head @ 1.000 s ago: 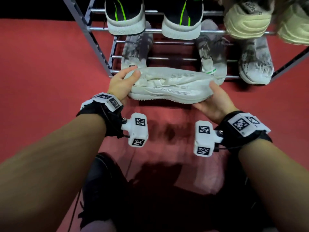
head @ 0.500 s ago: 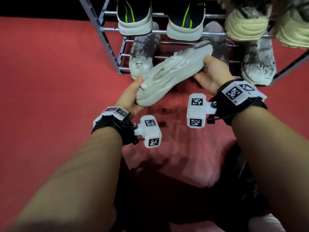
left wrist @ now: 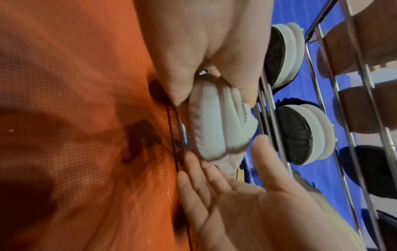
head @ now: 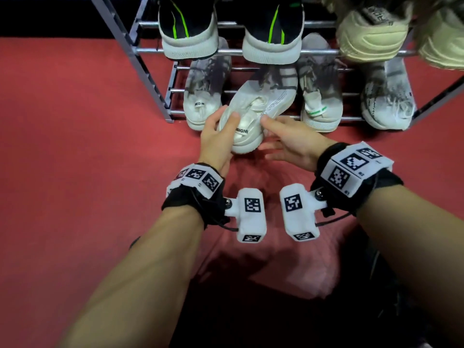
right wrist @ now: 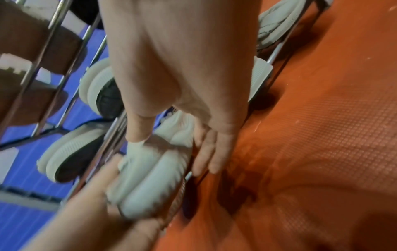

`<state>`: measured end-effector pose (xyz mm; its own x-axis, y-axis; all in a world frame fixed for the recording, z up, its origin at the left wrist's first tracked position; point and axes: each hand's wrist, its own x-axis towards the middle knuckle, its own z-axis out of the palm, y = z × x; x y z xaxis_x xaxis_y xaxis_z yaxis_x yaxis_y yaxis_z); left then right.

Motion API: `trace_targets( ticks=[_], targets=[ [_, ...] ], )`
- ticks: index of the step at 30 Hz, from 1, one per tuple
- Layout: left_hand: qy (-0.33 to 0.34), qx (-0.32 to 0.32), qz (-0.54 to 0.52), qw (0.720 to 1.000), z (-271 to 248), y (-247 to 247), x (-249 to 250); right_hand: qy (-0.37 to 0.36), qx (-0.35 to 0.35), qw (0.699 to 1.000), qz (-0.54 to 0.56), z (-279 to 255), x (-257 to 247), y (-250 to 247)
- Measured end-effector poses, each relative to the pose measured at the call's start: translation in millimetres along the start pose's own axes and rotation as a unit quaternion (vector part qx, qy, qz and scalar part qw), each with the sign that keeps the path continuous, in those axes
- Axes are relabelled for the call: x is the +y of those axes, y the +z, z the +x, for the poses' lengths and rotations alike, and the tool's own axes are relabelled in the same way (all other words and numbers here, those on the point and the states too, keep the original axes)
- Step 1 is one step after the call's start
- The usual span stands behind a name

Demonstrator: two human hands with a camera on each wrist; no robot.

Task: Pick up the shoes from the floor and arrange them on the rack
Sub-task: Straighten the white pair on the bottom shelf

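A white shoe (head: pixel 253 114) points toe-first into the bottom shelf of the grey metal rack (head: pixel 150 79), between two other white shoes. Its heel sticks out toward me. My left hand (head: pixel 217 131) grips the heel, thumb on top, which the left wrist view confirms at the shoe's heel (left wrist: pixel 217 122). My right hand (head: pixel 283 136) lies beside the heel with straight fingers, its index fingertip touching the shoe's side. In the right wrist view the heel (right wrist: pixel 150 178) sits just below my thumb. The toe is hidden in shadow under the upper shelf.
The bottom shelf also holds a white shoe (head: pixel 200 104) at left, one with a green tab (head: pixel 319 106) and another (head: pixel 386 101) at right. Above stand two black-and-green shoes (head: pixel 188 28) and cream shoes (head: pixel 374 28). Red textured floor (head: pixel 75 159) lies around.
The shoe has swung from lying crosswise in both hands to toe-first on the bottom shelf. My right hand let go of the toe end and now lies straight-fingered by the heel.
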<state>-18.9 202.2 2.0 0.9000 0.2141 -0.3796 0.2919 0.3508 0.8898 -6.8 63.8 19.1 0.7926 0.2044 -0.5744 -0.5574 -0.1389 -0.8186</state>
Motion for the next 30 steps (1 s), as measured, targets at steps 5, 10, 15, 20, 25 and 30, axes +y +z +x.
trace_targets(
  ticks=[5,10,15,20,25,30],
  targets=[
    [0.024,-0.074,0.048,0.996,3,-3,9,-0.059,0.021,0.998,0.015,6,3,-2],
    [0.093,-0.040,0.198,0.975,19,-15,18,-0.061,0.052,0.996,0.038,18,-4,-12],
    [0.127,0.147,0.263,0.945,45,-47,11,-0.050,0.104,0.993,-0.002,39,-14,-9],
    [0.031,0.073,0.282,0.956,60,-60,11,-0.061,0.133,0.986,-0.080,60,-28,8],
    [-0.052,0.100,0.168,0.979,67,-54,13,-0.043,0.244,0.957,-0.152,75,-17,9],
    [-0.124,0.071,0.053,0.988,70,-56,7,0.016,0.195,0.980,-0.042,83,10,26]
  ],
)
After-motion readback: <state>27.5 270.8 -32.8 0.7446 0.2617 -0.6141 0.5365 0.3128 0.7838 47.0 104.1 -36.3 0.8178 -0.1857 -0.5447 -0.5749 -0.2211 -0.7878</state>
